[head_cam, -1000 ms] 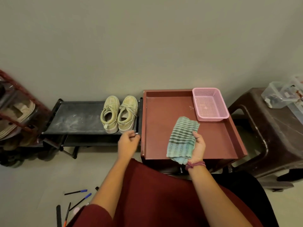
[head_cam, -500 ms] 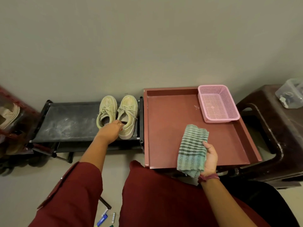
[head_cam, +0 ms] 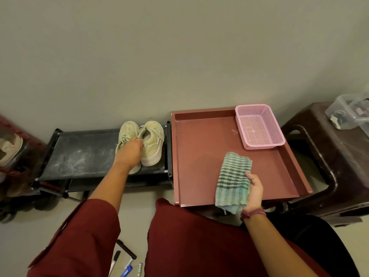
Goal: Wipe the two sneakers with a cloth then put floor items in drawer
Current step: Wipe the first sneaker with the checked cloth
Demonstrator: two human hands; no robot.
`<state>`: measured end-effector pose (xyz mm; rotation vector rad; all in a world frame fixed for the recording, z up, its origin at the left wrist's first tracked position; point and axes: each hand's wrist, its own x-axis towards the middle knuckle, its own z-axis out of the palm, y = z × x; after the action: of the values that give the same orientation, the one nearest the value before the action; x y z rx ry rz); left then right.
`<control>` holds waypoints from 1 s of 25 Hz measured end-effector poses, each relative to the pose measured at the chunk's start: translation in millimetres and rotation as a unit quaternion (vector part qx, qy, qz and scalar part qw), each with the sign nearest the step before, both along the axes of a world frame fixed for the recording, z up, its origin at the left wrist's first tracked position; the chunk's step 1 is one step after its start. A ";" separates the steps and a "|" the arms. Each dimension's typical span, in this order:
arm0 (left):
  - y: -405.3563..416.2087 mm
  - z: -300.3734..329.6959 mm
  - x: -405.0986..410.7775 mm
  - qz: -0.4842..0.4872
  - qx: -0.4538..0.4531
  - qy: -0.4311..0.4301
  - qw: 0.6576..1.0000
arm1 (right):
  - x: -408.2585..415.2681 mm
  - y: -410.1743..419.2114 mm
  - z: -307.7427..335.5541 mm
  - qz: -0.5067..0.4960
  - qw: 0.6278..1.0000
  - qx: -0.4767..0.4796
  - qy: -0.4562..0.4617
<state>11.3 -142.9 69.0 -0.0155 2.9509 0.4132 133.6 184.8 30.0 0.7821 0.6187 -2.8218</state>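
Two pale yellow-green sneakers sit side by side on a low black shoe rack (head_cam: 79,152). My left hand (head_cam: 129,151) covers the heel of the left sneaker (head_cam: 127,130) and its fingers reach into the opening of the right sneaker (head_cam: 152,142), which tilts a little. My right hand (head_cam: 253,191) grips a folded green striped cloth (head_cam: 232,180) over the near part of the open reddish-brown drawer (head_cam: 199,152). Pens and markers (head_cam: 125,258) lie on the floor between my knees.
A pink mesh basket (head_cam: 258,126) stands in the drawer's far right corner. A dark brown stool (head_cam: 329,162) at the right carries a clear plastic box (head_cam: 347,113). Another rack with shoes (head_cam: 10,146) is at the far left. The wall runs close behind.
My left hand went from the rack's front edge up onto the sneakers and now takes hold of the right one, which has tipped. The cloth stays in my right hand.
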 end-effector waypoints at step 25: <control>183.1 98.8 109.7 -0.027 0.413 -0.109 0.904 | 75.4 65.2 81.3 0.089 0.990 0.085 0.062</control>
<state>121.0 40.1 167.8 0.1138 2.3253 1.4928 209.0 250.0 111.3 0.5483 0.9098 -2.6941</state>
